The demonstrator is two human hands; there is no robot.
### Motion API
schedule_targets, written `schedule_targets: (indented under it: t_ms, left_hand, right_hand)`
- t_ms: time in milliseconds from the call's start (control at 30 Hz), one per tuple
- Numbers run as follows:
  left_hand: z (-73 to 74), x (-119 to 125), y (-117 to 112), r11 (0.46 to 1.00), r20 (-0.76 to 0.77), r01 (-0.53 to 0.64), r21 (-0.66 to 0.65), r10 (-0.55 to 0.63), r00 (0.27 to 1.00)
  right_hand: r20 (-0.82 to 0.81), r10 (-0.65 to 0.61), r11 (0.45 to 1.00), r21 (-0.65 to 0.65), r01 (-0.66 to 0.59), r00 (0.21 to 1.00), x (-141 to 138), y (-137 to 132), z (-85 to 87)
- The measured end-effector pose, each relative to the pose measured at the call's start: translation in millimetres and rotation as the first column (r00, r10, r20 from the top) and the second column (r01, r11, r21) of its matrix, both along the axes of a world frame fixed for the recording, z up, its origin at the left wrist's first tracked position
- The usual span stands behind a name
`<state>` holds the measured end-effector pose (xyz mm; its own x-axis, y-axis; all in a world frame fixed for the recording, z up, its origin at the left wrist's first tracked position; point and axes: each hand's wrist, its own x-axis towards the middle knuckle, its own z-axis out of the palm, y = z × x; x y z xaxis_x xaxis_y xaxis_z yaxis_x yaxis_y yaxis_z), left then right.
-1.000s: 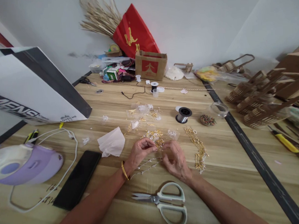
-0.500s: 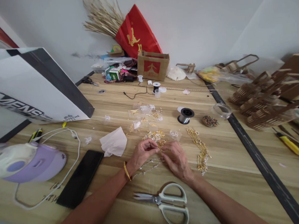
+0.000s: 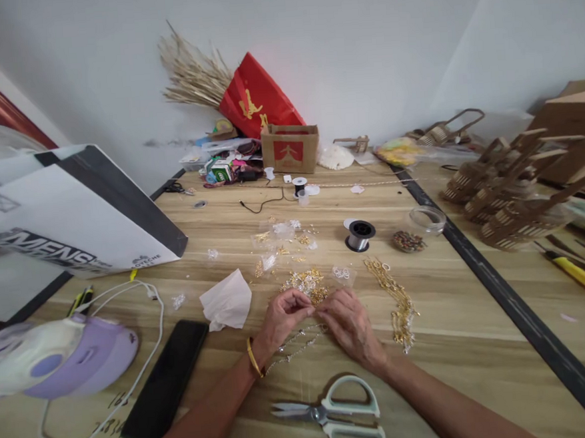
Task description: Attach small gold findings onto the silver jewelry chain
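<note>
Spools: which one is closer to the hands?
The silver-wire spool with black rims, mid-table. The small white spool sits farther back, near the brown bag.

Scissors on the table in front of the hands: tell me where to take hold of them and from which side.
Take the scissors by the pale green handle loops, coming down from above at their right end. They lie flat on the wooden table, blades shut and pointing left, so the loops are likely the safest, roomiest hold.
</note>
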<state>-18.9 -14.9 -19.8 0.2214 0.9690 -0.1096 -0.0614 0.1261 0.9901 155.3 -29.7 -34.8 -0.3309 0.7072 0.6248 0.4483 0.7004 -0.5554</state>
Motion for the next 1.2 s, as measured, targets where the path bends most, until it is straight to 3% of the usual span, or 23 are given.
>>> schedule_targets:
  t_ms: [633,867,1000,1067,1200]
  left_hand:
    - [5.2,-1.3,0.5,0.999,-0.048,0.013,0.041,-0.011,0.999]
    - [6.5,-8.9,7.7,0.973,-0.07,-0.227,0.033,0.228,0.971]
    - [3.5,-15.3,14.2,0.946,-0.098,-0.311,0.092,0.319,0.943]
    - [3.9,-19.8,17.3,0.941,-0.178,-0.302,0.152,0.326,0.928]
    - [6.6,-27.8,20.0,0.954,-0.41,-0.13,0.27,0.236,0.881]
  right_hand:
    - [0.0,-0.002,1.0,-0.031,0.002,1.0,3.0,0.9,-0.2]
    - [-0.047,-0.053,0.992,-0.117,0.047,0.997,5.4,1.3,-1.8]
    - [-0.079,-0.071,0.989,-0.135,0.06,0.994,5.7,1.5,-4.2]
    - [-0.09,-0.076,0.988,-0.139,0.063,0.993,5.9,1.7,-4.9]
    - [-0.096,-0.072,0.987,-0.148,0.057,0.993,6.3,1.8,-5.0]
